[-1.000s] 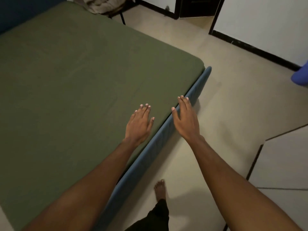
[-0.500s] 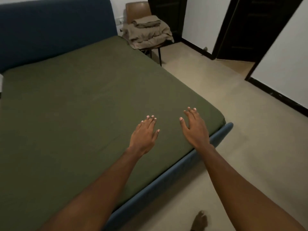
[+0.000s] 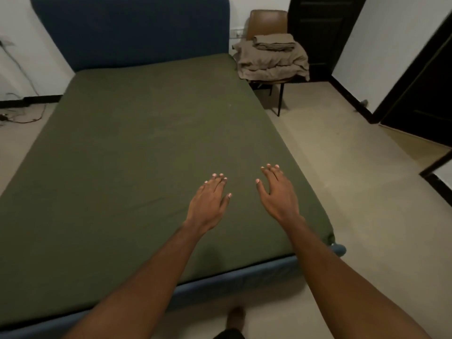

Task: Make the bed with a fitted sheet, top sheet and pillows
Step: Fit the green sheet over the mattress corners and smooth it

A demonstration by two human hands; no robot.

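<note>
In the head view, your left hand [image 3: 210,199] and right hand [image 3: 278,194] are both empty. Their fingers are straight and slightly spread, and the hands lie side by side but apart, over the near right part of the olive-green fitted sheet [image 3: 146,155]. I cannot tell whether your palms touch the cloth. The sheet covers the mattress from the dark blue padded headboard [image 3: 132,33] to the blue bed-frame rail [image 3: 232,282] and looks nearly smooth. To finish well, I judge you should sweep outward with even pressure, then check the near right corner. No box or basket shows. The brown chair [image 3: 267,20] holds 1 heap of beige linen [image 3: 271,62] with a folded piece on top, likely the top sheet. No pillows are visible.
</note>
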